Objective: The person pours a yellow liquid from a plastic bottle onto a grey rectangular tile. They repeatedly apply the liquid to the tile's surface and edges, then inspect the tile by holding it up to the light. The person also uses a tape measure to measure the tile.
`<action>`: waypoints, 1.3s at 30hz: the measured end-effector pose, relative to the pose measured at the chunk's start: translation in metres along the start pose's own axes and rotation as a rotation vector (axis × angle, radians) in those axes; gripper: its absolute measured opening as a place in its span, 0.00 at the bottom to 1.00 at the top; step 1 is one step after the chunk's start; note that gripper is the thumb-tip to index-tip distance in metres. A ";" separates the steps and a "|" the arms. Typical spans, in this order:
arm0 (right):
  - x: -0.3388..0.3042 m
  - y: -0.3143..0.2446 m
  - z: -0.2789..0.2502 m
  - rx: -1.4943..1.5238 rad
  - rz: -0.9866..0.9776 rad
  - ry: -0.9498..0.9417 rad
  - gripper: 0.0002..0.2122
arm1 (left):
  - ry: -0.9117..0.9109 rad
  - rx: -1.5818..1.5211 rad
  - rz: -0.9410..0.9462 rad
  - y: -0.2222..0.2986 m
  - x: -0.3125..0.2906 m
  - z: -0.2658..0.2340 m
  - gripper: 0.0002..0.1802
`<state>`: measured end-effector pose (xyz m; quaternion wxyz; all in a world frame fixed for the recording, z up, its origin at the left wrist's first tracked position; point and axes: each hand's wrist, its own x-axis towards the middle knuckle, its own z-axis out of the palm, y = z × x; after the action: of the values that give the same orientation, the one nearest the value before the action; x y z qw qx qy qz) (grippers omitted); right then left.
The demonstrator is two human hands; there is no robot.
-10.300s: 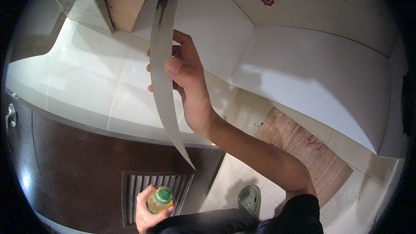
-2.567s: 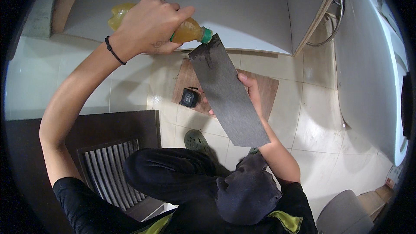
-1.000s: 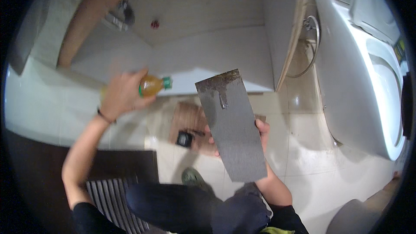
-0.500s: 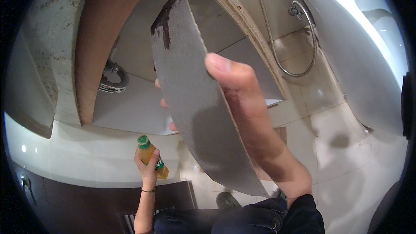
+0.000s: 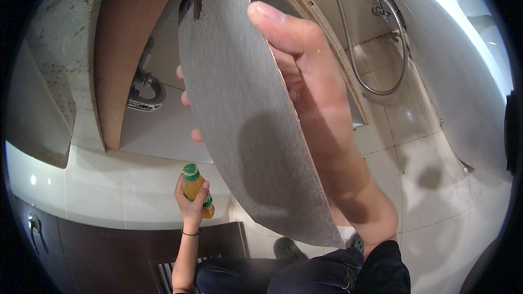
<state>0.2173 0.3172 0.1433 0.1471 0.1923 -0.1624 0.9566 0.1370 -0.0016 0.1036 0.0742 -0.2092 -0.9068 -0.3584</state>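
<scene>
My right hand grips a thin grey panel by its long side edges, thumb on the right edge and fingertips showing past the left. Dark brown stains mark the panel's far end, and its right edge looks rough. Lower and to the left, my left hand is wrapped round a small bottle of amber liquid with a green cap and a green label. The bottle is tilted, its cap pointing up and away. Most of my right palm and part of the cabinet opening are hidden behind the panel.
Behind the panel is an open cabinet with a brown side wall and a chrome drain pipe. A metal hose loops from a wall valve at the upper right. A glossy white fixture stands at right, a dark brown door at lower left.
The panel and my right hand have come closer and shifted up in the view. My left hand has moved slightly right with the bottle. Both grips look unchanged.
</scene>
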 end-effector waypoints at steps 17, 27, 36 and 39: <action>0.012 0.010 0.035 0.124 -0.105 -0.020 0.30 | 0.069 0.032 -0.019 -0.035 -0.012 -0.019 0.20; -0.009 0.004 0.031 -0.020 -0.037 0.019 0.33 | -0.024 0.015 -0.071 0.001 -0.016 -0.014 0.13; -0.081 0.029 -0.013 -0.143 0.175 0.019 0.32 | 0.035 0.008 -0.002 0.015 -0.018 -0.004 0.15; -0.061 0.031 -0.036 -0.070 0.181 0.111 0.32 | -0.044 0.005 -0.009 0.016 -0.019 -0.004 0.16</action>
<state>0.2491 0.2892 0.0785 0.0754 0.1183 -0.2043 0.9688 0.1613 0.0000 0.1113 0.0532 -0.2126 -0.9101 -0.3516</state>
